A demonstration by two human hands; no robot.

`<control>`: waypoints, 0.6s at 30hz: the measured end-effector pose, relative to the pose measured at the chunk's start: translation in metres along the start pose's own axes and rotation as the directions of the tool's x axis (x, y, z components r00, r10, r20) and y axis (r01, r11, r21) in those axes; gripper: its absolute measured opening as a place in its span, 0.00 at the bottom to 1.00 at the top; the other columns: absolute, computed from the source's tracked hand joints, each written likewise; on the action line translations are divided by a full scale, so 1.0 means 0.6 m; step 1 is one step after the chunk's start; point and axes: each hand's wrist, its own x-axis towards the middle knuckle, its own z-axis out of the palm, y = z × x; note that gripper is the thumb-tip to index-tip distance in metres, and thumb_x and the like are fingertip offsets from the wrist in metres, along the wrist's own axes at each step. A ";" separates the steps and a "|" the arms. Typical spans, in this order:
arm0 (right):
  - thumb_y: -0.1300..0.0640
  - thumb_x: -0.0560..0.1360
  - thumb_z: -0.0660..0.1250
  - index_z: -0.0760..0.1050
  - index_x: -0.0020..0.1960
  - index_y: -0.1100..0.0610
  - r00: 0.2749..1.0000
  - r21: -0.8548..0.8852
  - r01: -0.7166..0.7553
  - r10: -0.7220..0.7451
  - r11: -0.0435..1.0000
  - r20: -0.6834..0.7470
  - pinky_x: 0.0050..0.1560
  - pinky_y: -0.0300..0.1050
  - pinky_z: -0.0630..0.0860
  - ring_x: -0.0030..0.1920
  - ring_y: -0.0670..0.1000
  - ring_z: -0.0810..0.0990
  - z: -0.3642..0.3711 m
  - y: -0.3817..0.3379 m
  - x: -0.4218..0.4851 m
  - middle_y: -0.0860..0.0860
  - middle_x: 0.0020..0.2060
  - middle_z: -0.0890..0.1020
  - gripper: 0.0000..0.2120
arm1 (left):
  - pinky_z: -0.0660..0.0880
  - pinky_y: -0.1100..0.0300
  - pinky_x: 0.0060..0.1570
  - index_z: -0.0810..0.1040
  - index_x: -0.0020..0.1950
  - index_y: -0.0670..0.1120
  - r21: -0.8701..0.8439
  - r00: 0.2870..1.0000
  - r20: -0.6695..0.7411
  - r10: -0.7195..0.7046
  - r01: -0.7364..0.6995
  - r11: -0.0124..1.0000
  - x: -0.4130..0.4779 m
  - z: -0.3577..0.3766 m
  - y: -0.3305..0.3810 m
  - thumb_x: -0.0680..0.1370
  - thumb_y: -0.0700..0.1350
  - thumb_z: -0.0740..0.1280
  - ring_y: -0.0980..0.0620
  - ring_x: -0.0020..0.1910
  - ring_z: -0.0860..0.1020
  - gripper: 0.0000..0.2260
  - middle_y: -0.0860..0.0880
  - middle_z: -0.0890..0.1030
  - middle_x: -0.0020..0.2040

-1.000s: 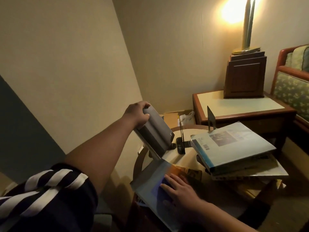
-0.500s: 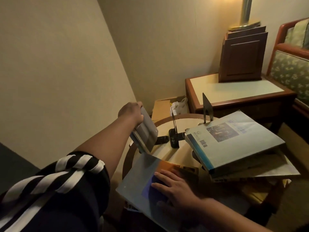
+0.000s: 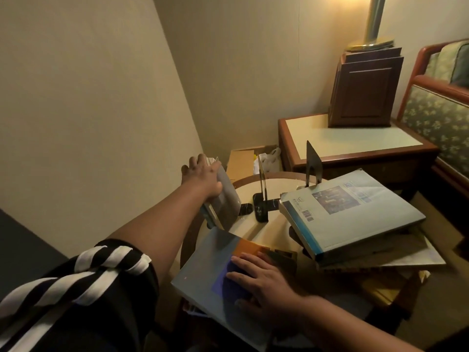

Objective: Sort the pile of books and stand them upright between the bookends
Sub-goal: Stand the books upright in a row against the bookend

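The left hand (image 3: pixel 203 179) curls its fingers and thumb round the top edge of a thick grey book (image 3: pixel 227 199). The book is tilted, low at the edge of the round pale table (image 3: pixel 278 182). Just right of those fingers stands a thin black metal bookend (image 3: pixel 262 196). A second black bookend (image 3: pixel 313 163) stands farther right. The right hand (image 3: pixel 261 278) lies flat, fingers straight, on a wide blue and orange book (image 3: pixel 203 270). Past its fingertips, a big pale blue book (image 3: pixel 355 219) tops a leaning pile.

Short black sleeve (image 3: pixel 83 283) with white diagonal stripes on the left arm; both forearms bare.
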 end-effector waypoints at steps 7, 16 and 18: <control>0.38 0.81 0.56 0.61 0.78 0.44 0.997 -0.038 0.021 -0.018 0.999 0.079 0.74 0.55 0.37 0.80 0.52 0.43 -0.018 -0.001 0.002 0.49 0.80 0.52 0.28 | 0.65 0.43 0.64 0.58 0.76 0.56 -0.071 0.997 0.058 0.056 -0.052 0.996 -0.039 -0.017 0.010 0.75 0.54 0.64 0.39 0.70 0.61 0.30 0.42 0.60 0.73; 0.38 0.76 0.55 0.73 0.69 0.47 0.975 0.071 0.044 -0.027 0.997 -0.220 0.66 0.48 0.73 0.70 0.50 0.71 -0.114 -0.001 -0.075 0.47 0.72 0.71 0.25 | 0.68 0.44 0.65 0.65 0.74 0.52 -0.300 0.961 -0.191 0.201 -0.252 0.920 -0.196 0.009 0.045 0.75 0.55 0.66 0.42 0.71 0.64 0.28 0.45 0.62 0.73; 0.41 0.78 0.59 0.77 0.64 0.50 0.937 0.094 0.053 -0.017 0.994 -0.348 0.60 0.41 0.76 0.64 0.48 0.76 -0.154 0.009 -0.103 0.48 0.66 0.77 0.21 | 0.66 0.45 0.68 0.64 0.75 0.54 -0.362 0.962 -0.149 0.228 -0.268 0.893 -0.237 0.039 0.055 0.76 0.57 0.65 0.45 0.72 0.63 0.28 0.47 0.63 0.74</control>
